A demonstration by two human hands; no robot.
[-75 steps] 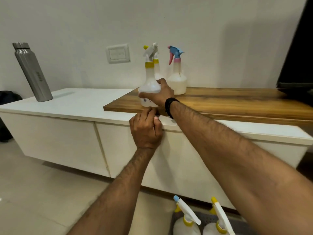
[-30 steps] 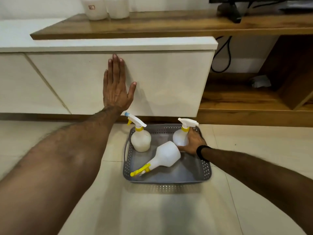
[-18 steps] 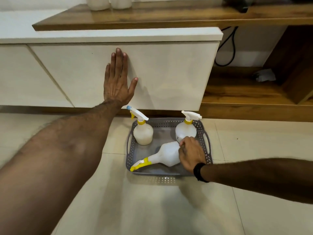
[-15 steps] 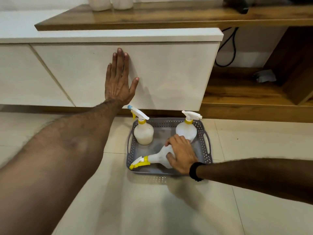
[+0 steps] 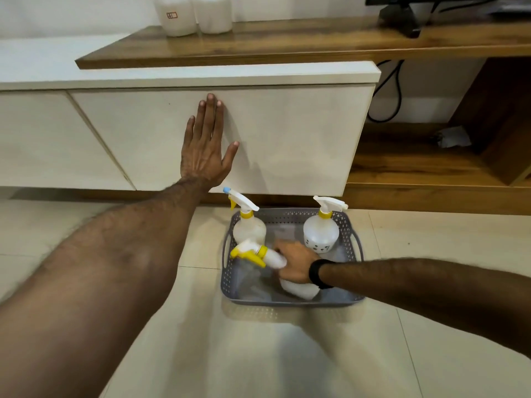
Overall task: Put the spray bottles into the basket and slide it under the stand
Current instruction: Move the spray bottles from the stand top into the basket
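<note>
A grey perforated basket (image 5: 293,301) sits on the floor in front of the white stand (image 5: 287,133). Two white spray bottles stand upright at its back: one with a blue nozzle tip (image 5: 247,225) on the left, one with a white trigger (image 5: 321,232) on the right. My right hand (image 5: 296,264) grips a third bottle with a yellow trigger (image 5: 258,254), tilted inside the basket with its head raised to the left. My left hand (image 5: 205,147) rests flat and open against the stand's white front panel. Two more bottles (image 5: 195,14) stand on the wooden top.
The wooden top (image 5: 287,44) lies over the white stand. To the right is an open wooden shelf (image 5: 416,168) with black cables (image 5: 388,90) and a crumpled white object (image 5: 454,136). A dark gap runs under the stand. Light floor tiles (image 5: 258,354) surround the basket.
My right hand has closed on the lying yellow-trigger bottle and raised its head end off the basket floor, swinging it upward. My left hand stays pressed on the panel.
</note>
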